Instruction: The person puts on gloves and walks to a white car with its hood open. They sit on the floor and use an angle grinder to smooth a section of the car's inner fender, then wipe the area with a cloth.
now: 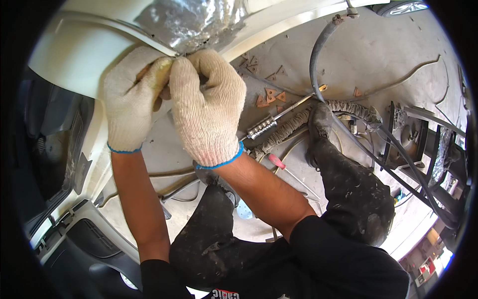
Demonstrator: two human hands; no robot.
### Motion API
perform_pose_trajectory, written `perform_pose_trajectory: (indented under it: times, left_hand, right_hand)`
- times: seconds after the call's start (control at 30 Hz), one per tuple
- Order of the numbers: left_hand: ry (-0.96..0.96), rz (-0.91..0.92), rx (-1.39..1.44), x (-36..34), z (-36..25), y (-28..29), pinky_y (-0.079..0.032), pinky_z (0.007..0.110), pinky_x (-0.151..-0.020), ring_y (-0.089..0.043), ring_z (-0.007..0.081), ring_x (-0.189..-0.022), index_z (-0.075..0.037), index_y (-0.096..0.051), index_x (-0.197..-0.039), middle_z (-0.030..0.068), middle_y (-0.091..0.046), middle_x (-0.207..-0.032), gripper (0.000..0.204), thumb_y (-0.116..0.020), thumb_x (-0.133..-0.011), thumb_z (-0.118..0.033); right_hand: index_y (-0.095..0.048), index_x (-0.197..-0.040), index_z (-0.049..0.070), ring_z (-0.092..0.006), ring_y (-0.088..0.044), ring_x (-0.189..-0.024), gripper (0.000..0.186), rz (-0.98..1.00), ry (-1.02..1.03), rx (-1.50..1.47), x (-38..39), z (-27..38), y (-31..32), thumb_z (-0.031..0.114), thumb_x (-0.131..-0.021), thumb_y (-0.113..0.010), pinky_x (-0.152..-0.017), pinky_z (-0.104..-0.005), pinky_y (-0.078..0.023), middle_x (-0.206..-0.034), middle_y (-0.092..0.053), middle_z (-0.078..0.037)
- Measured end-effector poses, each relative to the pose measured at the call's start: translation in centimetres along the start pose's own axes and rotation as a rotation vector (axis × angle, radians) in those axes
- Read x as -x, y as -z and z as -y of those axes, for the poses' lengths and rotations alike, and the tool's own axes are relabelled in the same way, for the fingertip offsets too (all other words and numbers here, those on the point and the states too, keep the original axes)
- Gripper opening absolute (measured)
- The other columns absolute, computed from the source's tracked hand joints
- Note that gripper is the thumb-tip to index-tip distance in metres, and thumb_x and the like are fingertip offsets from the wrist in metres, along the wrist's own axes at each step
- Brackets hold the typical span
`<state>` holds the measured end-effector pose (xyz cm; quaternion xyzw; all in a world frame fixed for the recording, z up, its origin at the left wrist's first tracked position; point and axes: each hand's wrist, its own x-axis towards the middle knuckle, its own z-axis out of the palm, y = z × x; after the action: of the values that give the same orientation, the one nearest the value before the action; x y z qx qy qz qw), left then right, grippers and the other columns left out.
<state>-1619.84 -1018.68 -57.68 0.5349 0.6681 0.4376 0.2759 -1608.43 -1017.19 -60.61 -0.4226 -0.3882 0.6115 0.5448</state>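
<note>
A cream-white car body panel (74,60) curves across the top, with a patch of bare, shiny metal (184,20) where the paint is gone. Both my hands wear off-white knit gloves with blue cuffs and meet at the panel's lower edge, just below that patch. The fingers of my left hand (130,97) are bent and closed at the edge, the glove stained yellowish near the thumb. Beside it, nearly touching, my right hand (209,107) pinches thumb and fingers together. What lies between the fingertips of either hand is hidden.
A slide hammer (261,127) lies on the floor near several rust-coloured triangular plates (269,95) and a red-handled screwdriver (277,161). A thick dark hose (315,60) hangs at the right, by a metal frame (411,134). Car door trim (92,236) stands at lower left.
</note>
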Motion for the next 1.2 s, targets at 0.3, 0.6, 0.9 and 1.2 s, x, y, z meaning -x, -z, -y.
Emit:
perform_pose_trajectory:
  times: [0.3,0.6,0.9,1.2]
  left_hand:
    - [-0.039,-0.022,-0.084,-0.3,-0.3,-0.1,-0.033,0.019,-0.045,-0.048,0.0037,-0.054,0.000,-0.068,-0.101,-0.0003,-0.061,-0.073,0.013,-0.063,-0.092,-0.008]
    - [-0.095,-0.075,-0.159,0.1,0.1,-0.8,-0.037,0.019,-0.046,-0.050,0.0041,-0.055,0.001,-0.070,-0.097,0.0024,-0.063,-0.075,0.010,-0.066,-0.089,-0.002]
    - [-0.103,-0.076,-0.139,0.4,-0.1,-0.6,-0.036,0.018,-0.045,-0.049,0.0033,-0.056,-0.001,-0.070,-0.099,-0.0015,-0.061,-0.073,0.010,-0.066,-0.090,-0.004]
    - [-0.020,-0.060,-0.041,0.2,0.0,-0.6,-0.034,0.019,-0.046,-0.049,0.0033,-0.057,-0.001,-0.069,-0.097,-0.0009,-0.061,-0.073,0.009,-0.064,-0.092,-0.007]
  right_hand:
    - [-0.056,-0.071,-0.001,-0.0329,-0.054,-0.064,0.017,0.019,0.064,0.059,-0.6,-0.1,0.3,0.009,-0.085,-0.059,-0.061,-0.0412,-0.043,-0.067,-0.054,-0.018]
    - [-0.057,-0.072,-0.003,-0.0248,-0.052,-0.057,0.020,-0.003,-0.050,-0.018,-0.5,-0.6,0.6,0.008,-0.088,-0.059,-0.056,-0.0367,-0.043,-0.064,-0.053,-0.016]
    - [-0.059,-0.074,-0.004,-0.0218,-0.053,-0.058,0.020,0.027,-0.007,-0.025,-0.2,-0.4,0.3,0.010,-0.088,-0.061,-0.058,-0.0351,-0.044,-0.065,-0.055,-0.015]
    - [-0.057,-0.071,-0.002,-0.0288,-0.052,-0.060,0.020,0.016,0.025,0.005,-0.1,-0.1,0.0,0.008,-0.088,-0.060,-0.058,-0.0391,-0.043,-0.064,-0.053,-0.015]
